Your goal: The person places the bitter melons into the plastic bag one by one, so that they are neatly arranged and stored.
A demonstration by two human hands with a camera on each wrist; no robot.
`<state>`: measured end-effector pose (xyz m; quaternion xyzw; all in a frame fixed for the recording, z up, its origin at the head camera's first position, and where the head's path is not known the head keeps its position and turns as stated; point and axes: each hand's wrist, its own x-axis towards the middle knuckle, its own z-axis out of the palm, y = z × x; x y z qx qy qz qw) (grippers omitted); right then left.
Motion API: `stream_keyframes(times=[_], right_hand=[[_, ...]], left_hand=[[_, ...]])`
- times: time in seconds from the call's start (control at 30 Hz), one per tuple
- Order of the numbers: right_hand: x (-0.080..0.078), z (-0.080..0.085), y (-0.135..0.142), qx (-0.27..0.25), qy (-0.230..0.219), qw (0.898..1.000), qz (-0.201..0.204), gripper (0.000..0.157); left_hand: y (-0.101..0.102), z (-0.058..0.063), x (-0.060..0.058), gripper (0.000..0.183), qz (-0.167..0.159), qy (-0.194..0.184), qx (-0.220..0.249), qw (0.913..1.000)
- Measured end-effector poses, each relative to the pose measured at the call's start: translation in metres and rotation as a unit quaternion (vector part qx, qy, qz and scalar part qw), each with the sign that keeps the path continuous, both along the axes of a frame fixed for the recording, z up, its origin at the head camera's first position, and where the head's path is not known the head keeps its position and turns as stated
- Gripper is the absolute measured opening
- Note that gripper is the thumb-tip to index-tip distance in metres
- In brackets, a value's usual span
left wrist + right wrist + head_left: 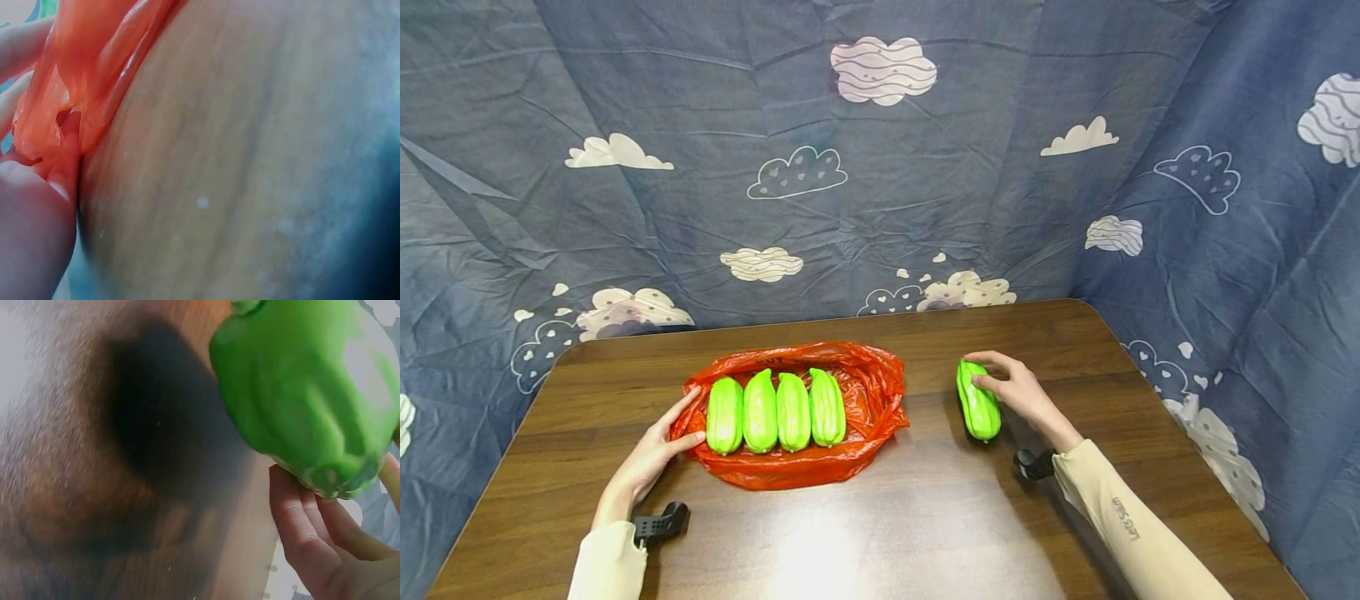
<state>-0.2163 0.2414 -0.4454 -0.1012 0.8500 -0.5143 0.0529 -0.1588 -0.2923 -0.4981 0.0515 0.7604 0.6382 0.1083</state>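
Near the left of the table lies an opened red plastic bag point(880, 400), its rim folded out around several bright green, ribbed, elongated vegetables point(761, 412) standing side by side. My left hand point(655, 450) holds the bag's left edge between thumb and fingers; the left wrist view has thin red plastic point(103, 69) over and between the fingers. To the right of the bag, my right hand point(1017, 390) grips one more green ribbed vegetable point(980, 408) by its far end and right side. In the right wrist view this vegetable point(300, 394) hides part of the fingers point(300, 525).
A brown wood-grain table point(895, 542) bears everything, with a bright glare at its front. Behind and to the right hangs a dark blue cloth point(925, 183) with cloud prints. Each wrist carries a black camera mount, the left one point(661, 523) close above the table.
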Motion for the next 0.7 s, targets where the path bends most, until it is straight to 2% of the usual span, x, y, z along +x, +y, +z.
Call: stream_keyframes(times=[0.17,0.7], right_hand=[[-0.003,-0.002,-0.005,-0.022,0.009,1.000,0.001,0.037],[-0.002,0.009,-0.027,-0.074,0.025,0.997,0.023,0.043]], left_hand=[[0.000,0.000,0.000,0.071,0.000,0.002,0.001,1.0000],[0.000,0.002,0.000,0.072,0.000,-0.006,0.005,1.0000]])
